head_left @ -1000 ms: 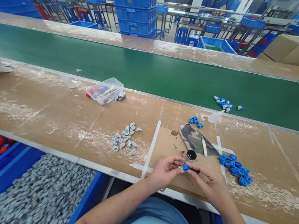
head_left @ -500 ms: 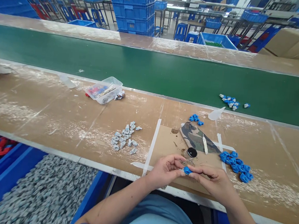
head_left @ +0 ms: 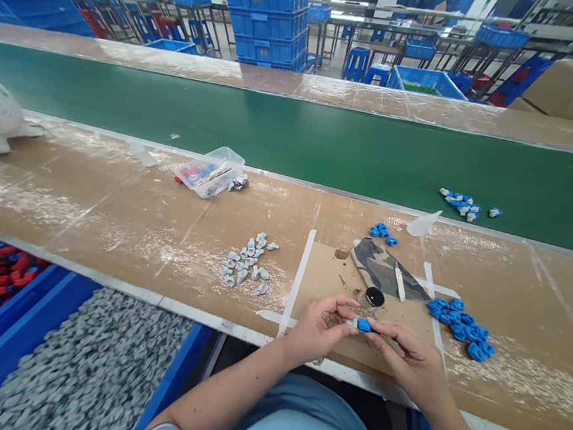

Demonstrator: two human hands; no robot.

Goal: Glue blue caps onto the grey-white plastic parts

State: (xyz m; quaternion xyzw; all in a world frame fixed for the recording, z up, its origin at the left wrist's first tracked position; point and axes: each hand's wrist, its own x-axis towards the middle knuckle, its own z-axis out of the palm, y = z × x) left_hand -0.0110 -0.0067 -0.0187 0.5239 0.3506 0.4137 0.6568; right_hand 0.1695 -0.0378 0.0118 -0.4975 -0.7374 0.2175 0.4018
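In front of my body, a small blue plastic part (head_left: pixel 364 325) with a pale grey end is held between both hands. My left hand (head_left: pixel 319 328) pinches the grey end between thumb and forefinger. My right hand (head_left: pixel 407 359) has thumb and fingertips on the blue side. Just beyond the fingers stands a small clear cup of black liquid (head_left: pixel 374 296). Behind it lies a camouflage cloth (head_left: pixel 377 266) with a white pen-like tool (head_left: pixel 399 283) on top. Loose grey parts (head_left: pixel 247 262) lie to the left, and blue parts (head_left: pixel 462 327) to the right.
A green conveyor belt (head_left: pixel 273 133) runs behind the table, carrying several blue-and-grey pieces (head_left: pixel 460 205). A clear plastic box (head_left: pixel 210 171) and a white nozzle-shaped piece (head_left: pixel 423 224) sit near the belt. At lower left is a blue bin of grey parts (head_left: pixel 88 351).
The blue part has turned between my fingers and shows more of its side. My right hand's fingers have shifted slightly on it. The whole view has swung a little to the left.
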